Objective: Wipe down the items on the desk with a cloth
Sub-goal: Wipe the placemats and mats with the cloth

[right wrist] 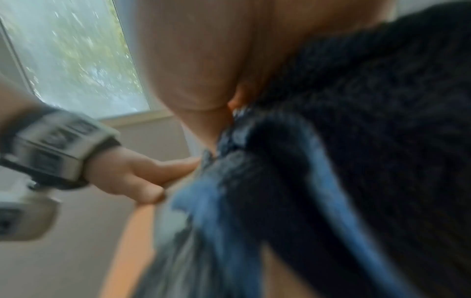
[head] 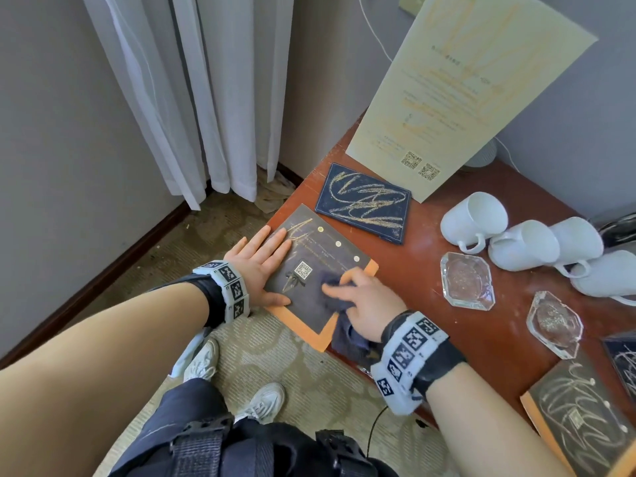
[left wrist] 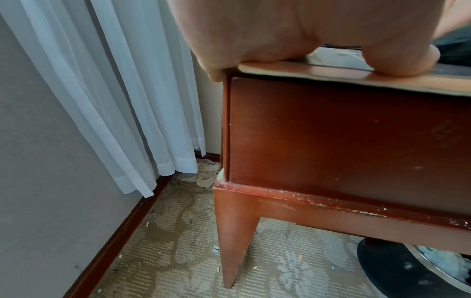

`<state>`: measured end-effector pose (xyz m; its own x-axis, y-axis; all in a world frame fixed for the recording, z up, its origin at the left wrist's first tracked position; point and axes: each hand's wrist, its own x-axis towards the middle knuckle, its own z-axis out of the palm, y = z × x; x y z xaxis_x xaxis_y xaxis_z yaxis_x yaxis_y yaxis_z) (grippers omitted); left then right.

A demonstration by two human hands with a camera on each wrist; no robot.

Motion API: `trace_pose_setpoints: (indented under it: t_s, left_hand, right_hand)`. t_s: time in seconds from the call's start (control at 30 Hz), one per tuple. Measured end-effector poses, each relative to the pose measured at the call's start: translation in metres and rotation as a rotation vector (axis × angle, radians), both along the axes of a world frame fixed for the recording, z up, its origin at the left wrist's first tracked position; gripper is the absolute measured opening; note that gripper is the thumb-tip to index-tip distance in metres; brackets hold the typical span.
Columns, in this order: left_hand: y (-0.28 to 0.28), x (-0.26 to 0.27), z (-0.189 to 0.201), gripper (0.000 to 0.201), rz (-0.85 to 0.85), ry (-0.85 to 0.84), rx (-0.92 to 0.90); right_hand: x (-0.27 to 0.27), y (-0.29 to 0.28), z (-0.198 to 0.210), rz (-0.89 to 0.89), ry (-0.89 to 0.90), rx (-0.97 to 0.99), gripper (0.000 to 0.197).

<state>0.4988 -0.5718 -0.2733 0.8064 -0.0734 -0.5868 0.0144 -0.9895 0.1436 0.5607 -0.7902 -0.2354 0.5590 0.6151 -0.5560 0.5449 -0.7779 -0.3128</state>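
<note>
Cloth point(head: 335, 297), dark blue and bunched, sits on the dark card with the orange border point(head: 318, 270), which hangs over the near left corner of the worktop point(head: 430, 304); I take that card as my landmark.

On the card's left edge my left hand point(head: 258, 263) lies flat, fingers straight and spread, thumb along the near side. I judge it is there to pin the card so the rubbing does not slide it off the corner; the left wrist view shows the heel of the hand point(left wrist: 254, 40) bearing on the overhanging orange edge. This grip is open and holds nothing.

Toward the card's right side my right hand point(head: 368, 304) presses the cloth down, fingers mostly extended over it, a loose tail trailing toward me. The right wrist view is smeared, so I cannot tell how tightly the cloth is held there; I read it as pressed under the fingers, mid-wipe.

A yellow scribble remains at the card's far left corner, so I judge this card only partly clean. It carries a QR code and fine lines of print too small to read.

Beyond the card lies a navy card point(head: 363, 203) with heavy yellow scrawl. Right of that stands a tall cream notice point(head: 457, 98) with faint text and two QR codes, unreadable. Further right are two glass ashtrays point(head: 466, 280) and white mugs point(head: 473, 220) tipped on their sides.
</note>
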Motion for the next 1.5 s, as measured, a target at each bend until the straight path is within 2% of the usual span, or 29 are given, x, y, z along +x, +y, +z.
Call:
trace_pose_setpoints:
  t_s: [0.07, 0.1, 0.17, 0.23, 0.3, 0.4, 0.47, 0.5, 0.6, 0.67, 0.73, 0.87, 0.9, 1.0, 1.07, 1.1, 1.13, 1.2, 1.23, 1.27, 1.3, 1.4, 1.43, 1.47, 1.5]
  left_hand:
    - [0.0, 0.0, -0.001, 0.105, -0.003, -0.002, 0.004]
    - [0.0, 0.0, -0.002, 0.105, -0.003, -0.003, 0.007]
    - [0.0, 0.001, -0.002, 0.106, 0.002, 0.003, 0.005]
    - [-0.001, 0.001, -0.002, 0.105, 0.005, 0.008, 0.006]
    - [-0.002, 0.001, 0.0, 0.105, 0.001, 0.015, 0.007]
    - [-0.001, 0.001, 0.001, 0.104, 0.005, 0.017, 0.004]
    - [-0.002, 0.001, 0.003, 0.104, 0.006, 0.018, -0.003]
    - [-0.002, 0.0, 0.003, 0.103, 0.008, 0.015, -0.009]
    - [0.0, 0.0, 0.004, 0.105, 0.017, -0.007, -0.057]
    - [0.005, -0.002, 0.006, 0.113, 0.055, -0.011, -0.132]
    - [0.013, -0.006, 0.009, 0.119, 0.117, -0.002, -0.198]
    - [0.019, -0.016, 0.009, 0.117, 0.186, 0.007, -0.245]
    - [0.019, -0.016, 0.009, 0.117, 0.191, 0.01, -0.256]
    - [0.018, -0.014, 0.008, 0.12, 0.226, 0.04, -0.296]
    - [0.017, -0.015, 0.008, 0.121, 0.237, 0.034, -0.299]
    - [0.017, -0.015, 0.008, 0.121, 0.236, 0.032, -0.299]
    - [0.017, -0.015, 0.008, 0.121, 0.23, 0.036, -0.298]
    - [0.018, -0.014, 0.008, 0.121, 0.212, 0.05, -0.29]
    - [0.019, -0.014, 0.008, 0.12, 0.211, 0.052, -0.29]
    - [0.019, -0.015, 0.007, 0.12, 0.216, 0.051, -0.293]
    - [0.02, -0.014, 0.007, 0.12, 0.219, 0.052, -0.297]
    - [0.018, -0.014, 0.008, 0.12, 0.228, 0.058, -0.3]
    - [0.018, -0.014, 0.008, 0.12, 0.227, 0.056, -0.3]
    - [0.018, -0.014, 0.007, 0.121, 0.227, 0.052, -0.3]
    - [0.018, -0.014, 0.006, 0.121, 0.229, 0.052, -0.299]
  right_hand:
    - [0.005, -0.005, 0.004, 0.011, 0.15, 0.026, 0.048]
    - [0.011, -0.009, 0.004, -0.068, 0.111, 0.063, 0.049]
    - [0.018, -0.013, 0.003, -0.319, -0.129, 0.107, 0.051]
    - [0.013, -0.01, 0.003, -0.386, -0.246, 0.005, 0.054]
    - [-0.003, -0.003, 0.001, -0.246, -0.204, -0.034, 0.057]
    - [-0.024, 0.001, 0.0, 0.048, -0.047, 0.03, 0.055]
    - [-0.018, -0.001, -0.001, 0.075, 0.07, 0.08, 0.051]
    - [-0.012, -0.002, -0.002, -0.002, 0.06, 0.134, 0.051]
    - [0.002, 0.003, -0.01, -0.35, -0.17, 0.235, 0.051]
    - [0.0, 0.01, -0.016, -0.407, -0.247, 0.16, 0.052]
    - [-0.004, 0.013, -0.018, -0.359, -0.28, 0.069, 0.053]
    - [-0.009, 0.018, -0.015, -0.279, -0.277, -0.001, 0.053]
    - [-0.015, 0.022, -0.012, -0.19, -0.283, 0.025, 0.053]
    - [-0.042, 0.038, -0.008, 0.262, -0.229, 0.155, 0.054]
    - [-0.04, 0.045, -0.001, 0.465, -0.112, 0.09, 0.051]
    - [-0.033, 0.045, 0.0, 0.442, -0.06, 0.066, 0.051]
    - [-0.024, 0.046, 0.001, 0.321, -0.055, 0.087, 0.051]
    - [-0.008, 0.047, 0.001, -0.027, -0.188, 0.13, 0.052]
    - [-0.006, 0.049, 0.001, -0.118, -0.247, 0.091, 0.052]
    - [-0.008, 0.052, 0.002, -0.117, -0.26, 0.033, 0.053]
    - [-0.013, 0.055, 0.001, -0.03, -0.245, -0.006, 0.054]
    - [-0.033, 0.055, 0.003, 0.383, -0.159, 0.018, 0.056]
    - [-0.035, 0.052, 0.003, 0.449, -0.102, 0.023, 0.056]
    - [-0.032, 0.049, 0.002, 0.448, -0.064, 0.028, 0.055]
    - [-0.025, 0.047, 0.002, 0.354, -0.054, 0.062, 0.054]
